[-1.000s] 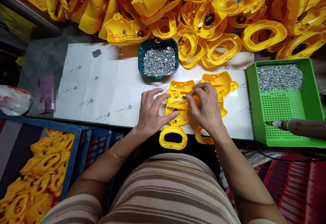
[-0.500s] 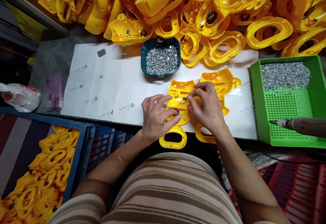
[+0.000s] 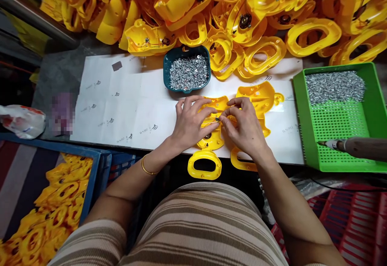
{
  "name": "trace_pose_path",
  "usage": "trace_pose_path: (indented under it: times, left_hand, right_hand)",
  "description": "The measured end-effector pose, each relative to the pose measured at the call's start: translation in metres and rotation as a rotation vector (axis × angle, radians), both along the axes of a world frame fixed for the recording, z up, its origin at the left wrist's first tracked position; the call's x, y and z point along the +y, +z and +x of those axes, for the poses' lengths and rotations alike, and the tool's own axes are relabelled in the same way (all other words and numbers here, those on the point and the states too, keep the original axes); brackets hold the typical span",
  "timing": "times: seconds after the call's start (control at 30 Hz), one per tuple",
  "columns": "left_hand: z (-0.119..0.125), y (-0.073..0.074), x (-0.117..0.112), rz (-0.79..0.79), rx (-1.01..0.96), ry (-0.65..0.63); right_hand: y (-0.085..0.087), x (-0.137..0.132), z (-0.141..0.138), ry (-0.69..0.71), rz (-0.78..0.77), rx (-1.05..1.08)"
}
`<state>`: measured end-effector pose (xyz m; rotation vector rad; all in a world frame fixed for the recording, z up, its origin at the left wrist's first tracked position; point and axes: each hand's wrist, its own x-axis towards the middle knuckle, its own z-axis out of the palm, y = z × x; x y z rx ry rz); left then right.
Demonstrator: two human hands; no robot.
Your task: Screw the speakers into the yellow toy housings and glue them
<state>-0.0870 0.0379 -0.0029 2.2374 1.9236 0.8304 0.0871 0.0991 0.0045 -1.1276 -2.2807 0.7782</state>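
Observation:
A yellow plastic shell half [image 3: 215, 142] lies hollow side up on the white-covered table, its oval handle loop jutting over the front edge. My right hand [image 3: 246, 129] pinches a small circuit board [image 3: 217, 119] with thin wires inside the shell. Over the shell's left side is my left hand [image 3: 191, 123], thumb and fingers apart and curved near the board; its fingertips partly cover the wires. Below the hands a round dark speaker [image 3: 208, 136] shows in the shell. Touching distance to the right, a matching shell half [image 3: 260, 98] lies partly behind my right hand.
A dark teal tub [image 3: 166, 74] of small metal screws stands behind my hands. At right is a green basket [image 3: 298, 109] with more screws and an electric screwdriver [image 3: 363, 147] over it. Yellow shells [image 3: 181, 4] pile along the back. A blue crate [image 3: 96, 177] holds yellow parts at lower left.
My left hand has moved right and slightly up, its fingers now arching over the shell closer to the board. My right hand keeps its pinch at the board. The view has shifted slightly.

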Motion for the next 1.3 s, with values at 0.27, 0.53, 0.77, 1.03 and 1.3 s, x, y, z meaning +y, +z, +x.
trace_pose_path:
  times: [0.27,0.53,0.77,1.03,1.3]
  left_hand:
    - [0.005,-0.003,-0.009,0.093,-0.065,0.021]
    - [0.003,-0.001,-0.008,0.016,0.006,-0.008]
    - [0.002,-0.005,-0.008,0.036,0.019,-0.05]
    - [0.001,-0.006,-0.007,0.021,0.092,0.02]
    - [0.003,-0.003,-0.006,-0.024,0.128,0.022]
  right_hand:
    - [0.007,-0.004,-0.005,0.006,-0.023,-0.04]
    - [0.011,-0.006,-0.003,0.027,-0.035,-0.05]
    - [0.008,-0.004,-0.002,0.025,-0.033,-0.023]
    - [0.013,-0.016,0.006,-0.059,0.223,-0.18]
    - [0.015,-0.02,-0.005,0.004,0.199,-0.242]
